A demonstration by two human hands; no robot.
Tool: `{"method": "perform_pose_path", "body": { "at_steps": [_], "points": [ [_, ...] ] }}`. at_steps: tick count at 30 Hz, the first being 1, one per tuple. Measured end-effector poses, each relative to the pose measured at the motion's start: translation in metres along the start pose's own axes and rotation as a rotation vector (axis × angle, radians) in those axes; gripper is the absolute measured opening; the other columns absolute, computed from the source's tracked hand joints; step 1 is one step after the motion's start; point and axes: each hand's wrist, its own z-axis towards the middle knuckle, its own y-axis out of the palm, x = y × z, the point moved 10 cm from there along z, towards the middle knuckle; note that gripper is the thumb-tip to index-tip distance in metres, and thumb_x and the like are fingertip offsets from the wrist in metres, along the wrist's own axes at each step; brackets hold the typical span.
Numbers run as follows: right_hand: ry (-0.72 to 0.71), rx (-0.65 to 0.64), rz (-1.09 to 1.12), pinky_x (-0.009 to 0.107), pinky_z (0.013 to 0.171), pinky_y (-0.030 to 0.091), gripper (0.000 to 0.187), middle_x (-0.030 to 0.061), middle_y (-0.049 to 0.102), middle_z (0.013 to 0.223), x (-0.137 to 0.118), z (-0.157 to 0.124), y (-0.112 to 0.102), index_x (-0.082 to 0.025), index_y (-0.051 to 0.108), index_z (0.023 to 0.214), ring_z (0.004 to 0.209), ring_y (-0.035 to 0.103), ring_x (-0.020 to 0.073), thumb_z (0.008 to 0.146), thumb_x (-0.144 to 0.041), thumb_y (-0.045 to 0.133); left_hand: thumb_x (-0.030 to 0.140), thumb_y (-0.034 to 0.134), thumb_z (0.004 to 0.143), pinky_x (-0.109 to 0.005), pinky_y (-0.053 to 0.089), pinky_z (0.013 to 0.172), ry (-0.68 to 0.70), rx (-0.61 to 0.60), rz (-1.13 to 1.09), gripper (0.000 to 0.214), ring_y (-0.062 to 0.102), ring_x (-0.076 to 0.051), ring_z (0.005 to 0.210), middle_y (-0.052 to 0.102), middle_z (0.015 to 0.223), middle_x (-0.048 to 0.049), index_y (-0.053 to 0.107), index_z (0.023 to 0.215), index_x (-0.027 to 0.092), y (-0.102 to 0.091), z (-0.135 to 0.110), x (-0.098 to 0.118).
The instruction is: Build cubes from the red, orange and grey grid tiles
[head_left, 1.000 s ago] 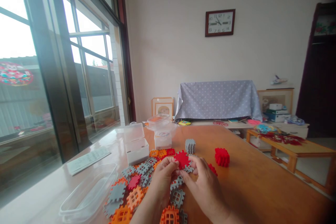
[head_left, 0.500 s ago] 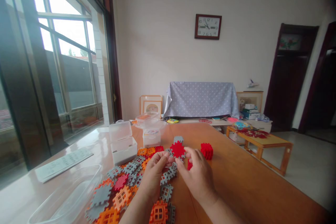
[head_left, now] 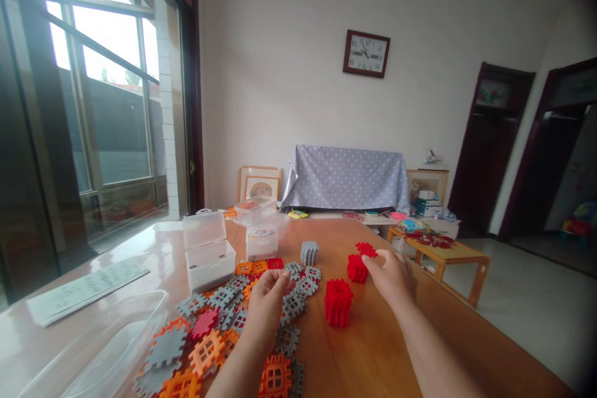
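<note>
My right hand point(head_left: 392, 273) reaches forward over the wooden table point(head_left: 420, 348) and pinches a red toothed tile point(head_left: 365, 249) just above a small red cube point(head_left: 357, 268). Nearer me stands a taller red cube built of tiles point(head_left: 338, 303), with neither hand on it. My left hand point(head_left: 267, 300) lies on the pile of loose grey, orange and red tiles point(head_left: 219, 336), fingers curled down; what they grip is hidden. A grey cube point(head_left: 309, 252) stands farther back.
An open clear box point(head_left: 208, 255) and stacked clear tubs point(head_left: 261, 230) stand behind the pile. A clear lid point(head_left: 93, 348) and a printed sheet point(head_left: 79, 289) lie at the left near the window. A low wooden table point(head_left: 448, 255) stands beyond the right edge.
Both hands let go of the red piece they were joining; it now stands on the table as a cube. My right hand has moved forward to the far red cube with a red tile. The view swung right.
</note>
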Motion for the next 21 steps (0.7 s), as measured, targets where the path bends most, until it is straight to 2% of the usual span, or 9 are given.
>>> {"method": "perform_pose_path", "body": {
  "at_steps": [8, 16, 21],
  "points": [
    [-0.002, -0.04, -0.048, 0.052, 0.093, 0.041, 0.05, 0.0147, 0.058, 0.129, -0.002, 0.001, 0.028, -0.024, 0.065, 0.12, 0.12, 0.051, 0.0374, 0.082, -0.054, 0.054, 0.06, 0.071, 0.07, -0.026, 0.043, 0.062, -0.029, 0.012, 0.06, 0.044, 0.065, -0.019, 0.072, 0.071, 0.08, -0.0049, 0.061, 0.082, 0.019, 0.002, -0.003, 0.001],
    [-0.005, -0.067, -0.074, 0.052, 0.094, 0.04, 0.047, 0.0143, 0.059, 0.125, 0.003, 0.003, 0.043, -0.025, 0.067, 0.115, 0.118, 0.051, 0.0369, 0.082, -0.056, 0.056, 0.056, 0.066, 0.075, -0.022, 0.038, 0.058, -0.058, -0.006, 0.094, 0.038, 0.06, -0.016, 0.071, 0.068, 0.077, -0.0029, 0.058, 0.085, 0.02, 0.006, -0.007, 0.002],
    [0.0, -0.059, -0.07, 0.053, 0.097, 0.038, 0.063, 0.016, 0.057, 0.132, 0.004, 0.001, 0.049, -0.023, 0.056, 0.131, 0.124, 0.048, 0.0372, 0.08, -0.059, 0.058, 0.057, 0.067, 0.075, -0.022, 0.037, 0.056, -0.067, -0.023, 0.1, 0.041, 0.06, -0.018, 0.073, 0.07, 0.082, -0.0052, 0.058, 0.088, 0.019, 0.006, -0.005, -0.002]
  ]
}}
